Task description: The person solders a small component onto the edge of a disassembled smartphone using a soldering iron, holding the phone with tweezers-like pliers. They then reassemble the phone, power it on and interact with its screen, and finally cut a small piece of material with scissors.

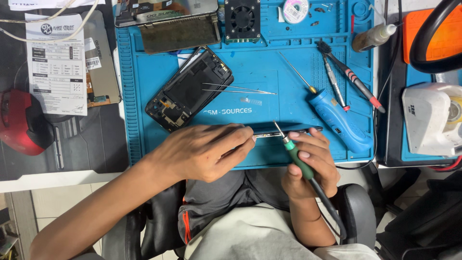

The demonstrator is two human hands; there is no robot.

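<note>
Right hand (308, 166): fingers curled tight round a green-handled soldering iron (294, 155), held like a pen, metal tip pointing up-left and touching the near edge of a thin phone part (288, 131). Its black cord runs back over the wrist toward the lap.

Left hand (204, 151): palm down, fingers closed together, fingertips pinching the left end of the same phone part, which stands on edge along the near side of the blue mat (144, 82). The part lies between the two hands, w/ the iron's tip approx at its middle.

Just beyond the left hand: an opened black phone frame (180, 96), tilted, w/ tweezers (240, 90) lying across its right corner. Right of those, a blue screwdriver (337, 115), then a brush (351, 77) and another thin tool beside it.

Far edge of mat: a dark screen panel (180, 33), a small black fan (242, 19), a solder spool (295, 10). A small glue bottle (373, 37) sits off the mat, far right. Left of mat: printed paper slip (57, 67) and a red mouse (19, 123).
</note>
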